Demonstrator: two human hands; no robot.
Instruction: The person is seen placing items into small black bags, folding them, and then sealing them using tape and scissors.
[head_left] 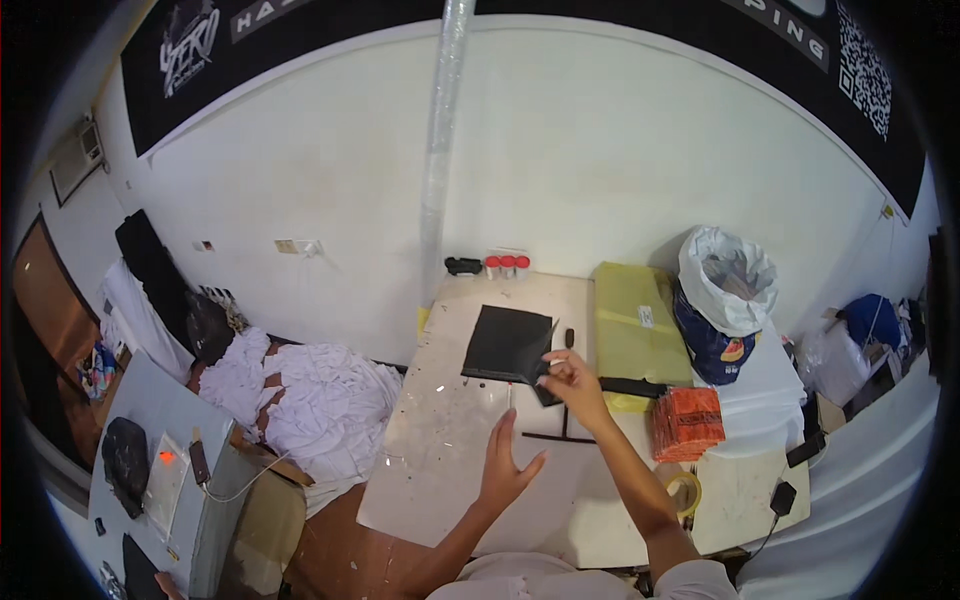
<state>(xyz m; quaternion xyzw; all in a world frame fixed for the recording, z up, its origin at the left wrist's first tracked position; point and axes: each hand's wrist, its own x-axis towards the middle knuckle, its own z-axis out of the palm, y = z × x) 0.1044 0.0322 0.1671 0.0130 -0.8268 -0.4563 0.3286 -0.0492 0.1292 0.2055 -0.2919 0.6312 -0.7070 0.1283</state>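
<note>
A flat black pouch or sheet [508,342] is over the middle of the white table, its right side slightly lifted and creased. My right hand [574,384] pinches it by its lower right corner between thumb and fingers. Nearer to me, my left hand [508,472] is held above the table just below the pouch, fingers stretched and thumb apart, with nothing in it. A thin black T-shaped bar [560,437] lies between the two hands. Beyond my right hand rests a small dark object [570,338], too small to name.
Right of the pouch lie a yellow wrapped package [630,330], a stack of orange packets [688,424] and a tape roll [686,494]. A white bag [725,280] stands behind them. Red-capped containers [507,265] line the back edge. White cloth [330,395] is heaped at left.
</note>
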